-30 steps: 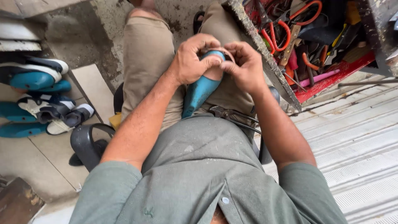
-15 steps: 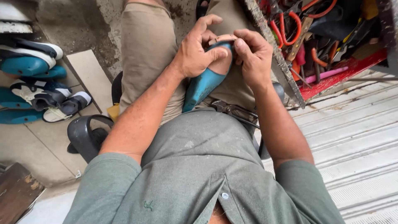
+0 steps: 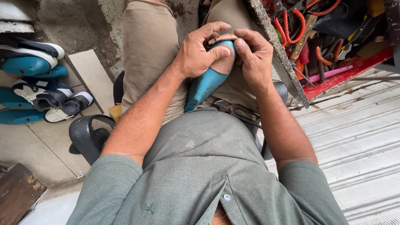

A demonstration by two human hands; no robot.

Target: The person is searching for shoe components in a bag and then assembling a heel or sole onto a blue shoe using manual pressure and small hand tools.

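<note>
Left hand (image 3: 199, 53) grips teal shoe (image 3: 208, 81) | right hand (image 3: 254, 54) now pinches heel

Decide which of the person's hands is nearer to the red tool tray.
Right. The right hand grips the teal shoe just beside the red tool tray; the left hand holds the shoe's far side.

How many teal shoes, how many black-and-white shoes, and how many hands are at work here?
Teal shoes: 4, one pointed teal flat shoe in the hands and three on the floor
Black-and-white shoes: 3
Hands: 2, left hand and right hand
Total: 9
</note>
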